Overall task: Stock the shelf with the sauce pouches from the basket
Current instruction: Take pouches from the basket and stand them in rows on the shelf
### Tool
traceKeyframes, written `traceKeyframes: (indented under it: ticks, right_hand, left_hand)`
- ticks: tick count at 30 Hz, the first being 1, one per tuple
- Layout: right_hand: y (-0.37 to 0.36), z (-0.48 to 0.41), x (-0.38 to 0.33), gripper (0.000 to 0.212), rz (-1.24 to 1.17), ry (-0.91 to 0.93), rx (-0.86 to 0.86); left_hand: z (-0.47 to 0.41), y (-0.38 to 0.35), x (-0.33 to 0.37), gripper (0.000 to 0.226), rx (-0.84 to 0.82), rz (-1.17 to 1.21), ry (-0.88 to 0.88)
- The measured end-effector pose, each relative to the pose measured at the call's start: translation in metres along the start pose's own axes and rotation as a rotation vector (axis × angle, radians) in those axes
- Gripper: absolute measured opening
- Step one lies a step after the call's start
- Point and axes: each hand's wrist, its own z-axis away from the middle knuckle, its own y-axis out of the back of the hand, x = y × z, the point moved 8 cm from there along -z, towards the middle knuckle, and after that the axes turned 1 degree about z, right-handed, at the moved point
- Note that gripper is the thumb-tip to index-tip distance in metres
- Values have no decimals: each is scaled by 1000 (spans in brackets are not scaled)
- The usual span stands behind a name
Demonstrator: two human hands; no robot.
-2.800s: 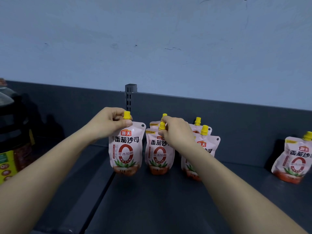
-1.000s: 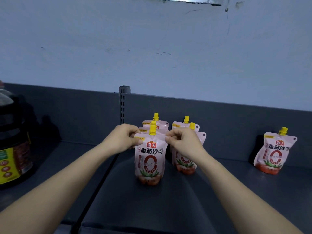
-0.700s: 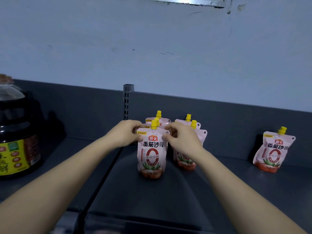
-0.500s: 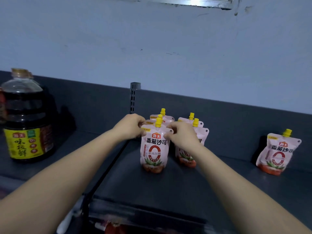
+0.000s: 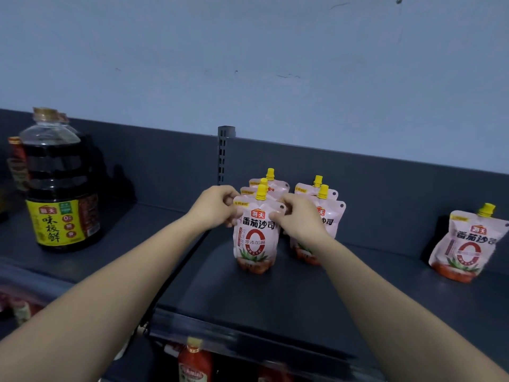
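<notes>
A dark shelf (image 5: 275, 299) runs along a pale blue wall (image 5: 248, 51), with a slotted post (image 5: 222, 155) at its back. At the left stands a big bottle of dark sauce (image 5: 59, 183). Near the middle, pink sauce pouches (image 5: 327, 213) with yellow caps stand upright in a cluster, and a lone pouch (image 5: 466, 244) leans far right. The front pouch (image 5: 254, 238) stands on the shelf; the left hand (image 5: 216, 206) pinches its upper left edge, the right hand (image 5: 298, 217) pinches its upper right edge, fingers curled together. A red bottle (image 5: 194, 362) shows on the level below.
</notes>
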Motion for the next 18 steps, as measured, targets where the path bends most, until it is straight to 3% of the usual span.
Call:
traceKeyframes:
  ticks: [2,10,14,18]
  right_hand:
    - [-5,2,8,10,-57,-23,9]
    - [-24,10,33,12,-184,-104,-76]
    - [-37,14,45,28,-343,-194,-159]
    - [-47,19,42,40,-431,-173,-188]
  left_hand:
    - [1,-4,-8,16,-42,32,18]
    - [7,-26,-40,10,-171,-82,110]
    - [11,-39,-49,22,-223,-88,130]
    - [13,-43,-46,30,-173,-56,92]
